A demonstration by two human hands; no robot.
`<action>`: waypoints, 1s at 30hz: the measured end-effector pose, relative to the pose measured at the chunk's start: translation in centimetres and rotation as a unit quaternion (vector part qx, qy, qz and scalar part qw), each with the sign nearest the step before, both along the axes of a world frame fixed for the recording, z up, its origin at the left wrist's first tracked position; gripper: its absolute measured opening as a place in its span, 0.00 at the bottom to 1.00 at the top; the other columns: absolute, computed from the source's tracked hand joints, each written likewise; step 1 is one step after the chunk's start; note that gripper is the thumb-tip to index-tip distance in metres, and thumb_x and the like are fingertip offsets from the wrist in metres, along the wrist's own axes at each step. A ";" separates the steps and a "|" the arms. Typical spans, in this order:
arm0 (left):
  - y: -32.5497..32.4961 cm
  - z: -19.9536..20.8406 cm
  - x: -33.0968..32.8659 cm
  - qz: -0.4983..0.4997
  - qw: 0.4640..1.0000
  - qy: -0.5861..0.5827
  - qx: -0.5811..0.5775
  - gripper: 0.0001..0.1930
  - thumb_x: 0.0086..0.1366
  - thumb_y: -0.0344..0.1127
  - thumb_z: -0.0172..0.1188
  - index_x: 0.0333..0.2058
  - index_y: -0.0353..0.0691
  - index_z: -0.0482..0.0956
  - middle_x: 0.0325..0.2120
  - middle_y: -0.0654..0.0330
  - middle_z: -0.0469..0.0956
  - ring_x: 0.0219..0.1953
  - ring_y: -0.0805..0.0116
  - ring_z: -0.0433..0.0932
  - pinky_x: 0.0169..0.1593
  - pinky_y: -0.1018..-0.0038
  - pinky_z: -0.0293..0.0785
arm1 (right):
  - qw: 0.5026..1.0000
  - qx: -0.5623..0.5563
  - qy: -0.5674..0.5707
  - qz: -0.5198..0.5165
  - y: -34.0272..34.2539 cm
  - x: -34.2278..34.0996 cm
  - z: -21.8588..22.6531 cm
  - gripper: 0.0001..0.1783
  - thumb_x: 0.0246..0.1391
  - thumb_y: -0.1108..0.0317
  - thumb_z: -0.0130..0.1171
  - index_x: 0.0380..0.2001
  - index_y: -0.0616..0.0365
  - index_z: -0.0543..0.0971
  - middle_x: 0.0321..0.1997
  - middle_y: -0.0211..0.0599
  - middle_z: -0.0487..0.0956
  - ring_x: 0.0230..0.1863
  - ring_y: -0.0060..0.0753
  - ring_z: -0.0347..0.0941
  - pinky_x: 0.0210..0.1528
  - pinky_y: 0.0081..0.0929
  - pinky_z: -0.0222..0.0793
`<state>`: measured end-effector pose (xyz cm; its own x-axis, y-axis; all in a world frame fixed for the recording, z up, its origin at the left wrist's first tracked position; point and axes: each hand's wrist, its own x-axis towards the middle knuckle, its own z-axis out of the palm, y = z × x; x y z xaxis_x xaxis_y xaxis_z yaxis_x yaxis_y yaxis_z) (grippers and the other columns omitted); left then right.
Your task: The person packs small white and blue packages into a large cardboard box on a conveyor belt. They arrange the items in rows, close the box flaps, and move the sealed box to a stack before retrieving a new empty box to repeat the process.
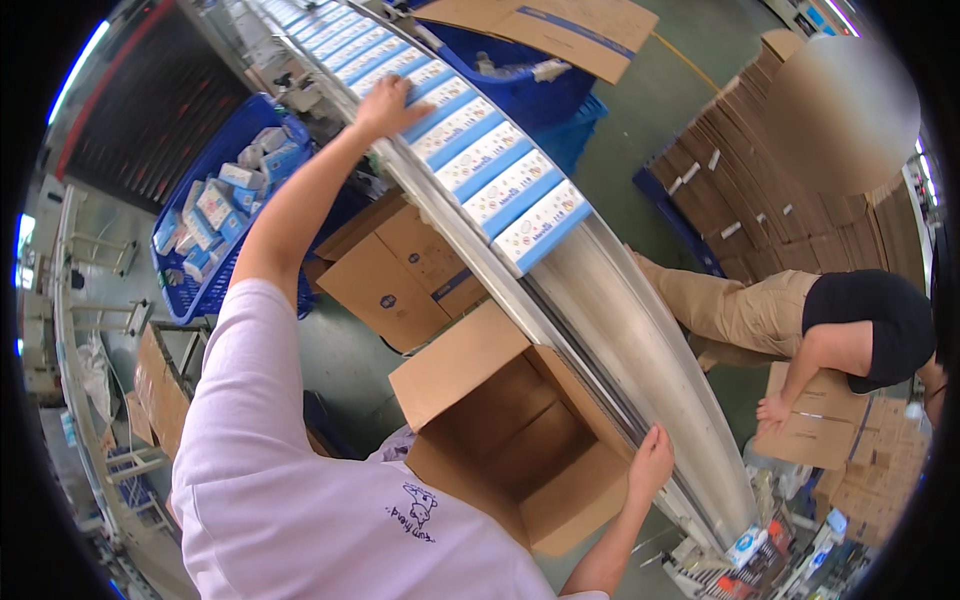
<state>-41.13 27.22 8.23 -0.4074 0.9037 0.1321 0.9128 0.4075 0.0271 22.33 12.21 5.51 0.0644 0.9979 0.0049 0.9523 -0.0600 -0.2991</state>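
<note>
A row of white and blue packs (499,192), which look like tissue packs, lies side by side along the metal conveyor (625,330). My left hand (388,108) reaches far up the row and rests on top of the packs, its fingers and thumb apart. In front of me an open cardboard box (520,440) leans against the near rail of the conveyor, its mouth facing up. No packs show inside it. My right hand (651,464) is closed on the box's right edge, close to the rail.
A blue basket (215,285) of loose packs stands at left. Another carton (400,270) sits below the conveyor. Blue bins (530,90) stand behind it, with flat cardboard on top. At right, a co-worker (800,320) bends over cartons (815,420), near stacked cardboard (770,200).
</note>
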 end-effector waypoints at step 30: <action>-22.8 2.6 33.0 -0.233 0.769 -0.589 0.084 0.58 0.33 0.47 0.77 0.55 0.26 0.47 0.49 0.44 0.65 0.43 0.55 0.74 0.48 0.63 0.70 | 0.919 0.113 0.346 -0.151 -15.2 1.4 7.3 0.58 0.29 0.59 0.73 0.58 0.68 0.48 0.55 0.49 0.60 0.54 0.39 0.60 0.56 0.35 0.57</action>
